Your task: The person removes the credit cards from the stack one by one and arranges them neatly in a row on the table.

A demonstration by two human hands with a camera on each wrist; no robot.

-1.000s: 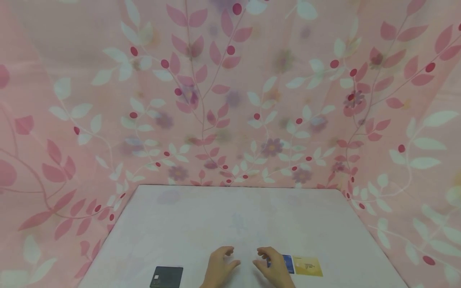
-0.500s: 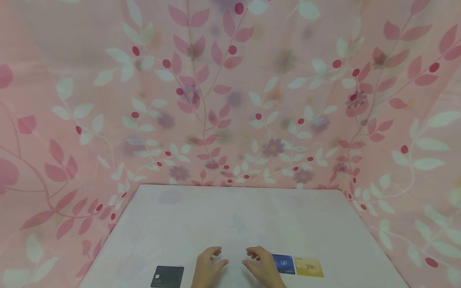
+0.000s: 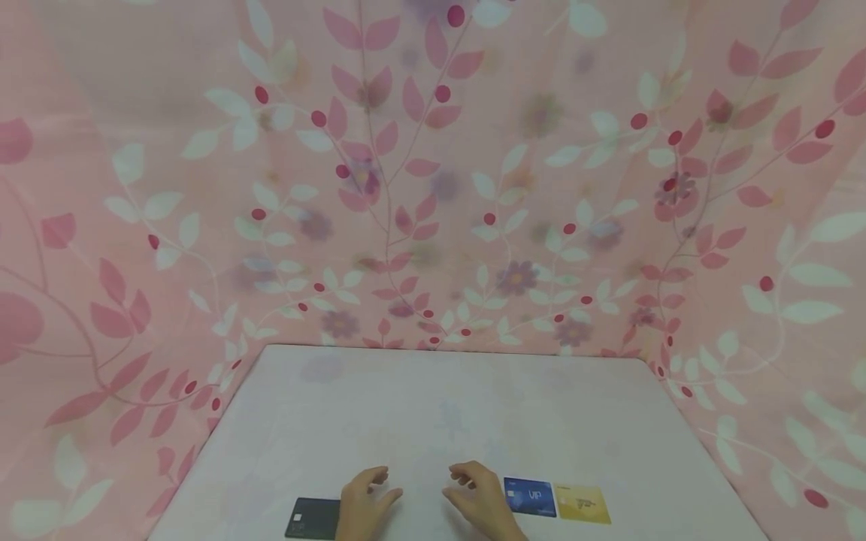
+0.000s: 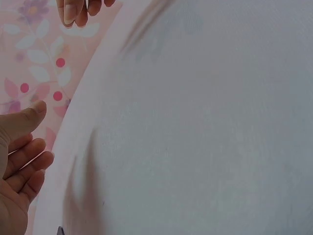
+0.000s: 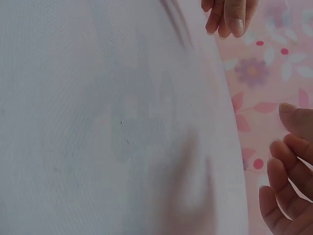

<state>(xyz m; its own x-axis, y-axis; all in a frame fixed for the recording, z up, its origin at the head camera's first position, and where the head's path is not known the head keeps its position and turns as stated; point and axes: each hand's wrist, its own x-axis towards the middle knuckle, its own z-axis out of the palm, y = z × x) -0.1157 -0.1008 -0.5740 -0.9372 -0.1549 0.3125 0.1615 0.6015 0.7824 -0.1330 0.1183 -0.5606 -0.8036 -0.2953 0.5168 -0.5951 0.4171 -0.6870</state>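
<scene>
Pink cloth (image 3: 433, 165) printed with leaves, berries and flowers rises behind and on both sides of a white tabletop (image 3: 446, 406) in my head feed. On that tabletop lie three flat cards, all close to its near edge. I see the black card (image 3: 311, 518) on the left, a pale chip near its left end, its right end covered by the left hand (image 3: 364, 503). Whether they touch, I can't tell from here. That hand's fingers are loosely bent, released, with the thumb held apart. Across a gap, the right hand (image 3: 480, 500) mirrors it, fingers relaxed and free, just beside the blue card (image 3: 531, 497), which bears a chip and white lettering. Right of that comes the yellow card (image 3: 582, 503), its small print unreadable to me. Both wrist feeds give me curved fingers and, on the tabletop, soft blurred shadows (image 4: 88, 191).
</scene>
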